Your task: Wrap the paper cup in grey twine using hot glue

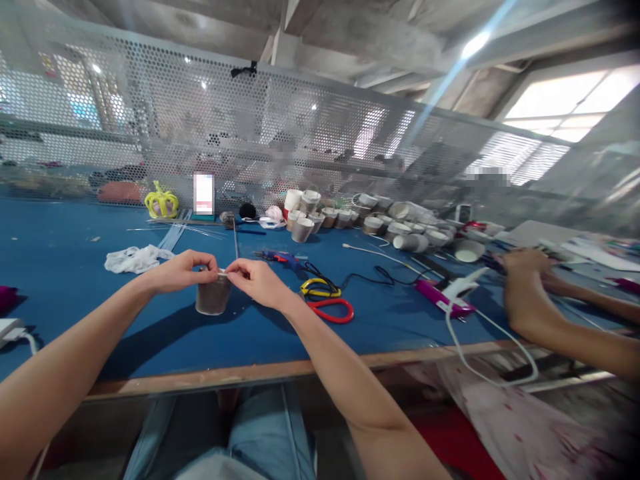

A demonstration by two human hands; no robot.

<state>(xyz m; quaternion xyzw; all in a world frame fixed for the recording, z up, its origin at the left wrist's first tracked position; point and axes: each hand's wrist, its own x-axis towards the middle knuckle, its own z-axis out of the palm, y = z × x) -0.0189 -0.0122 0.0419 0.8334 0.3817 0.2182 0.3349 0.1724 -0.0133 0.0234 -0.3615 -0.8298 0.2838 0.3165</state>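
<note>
A small grey-brown cup (213,297) with a pale rim stands upright on the blue table in front of me. My left hand (193,270) pinches at the cup's rim, its fingers curled over the top. From the other side my right hand (253,280) also pinches at the rim, close to the left fingertips. A bit of white shows between the fingertips, too small to make out. Right of the cup lie scissors (331,311) with red and yellow handles. A crumpled white cloth (135,259) is to the left of my left hand.
Several similar cups (303,229) are grouped along the back. A blue tool (280,257) with a black cord lies behind the scissors. To the right are a purple power strip (443,298) and a co-worker's arm (530,293). The table's front edge (200,380) is wooden.
</note>
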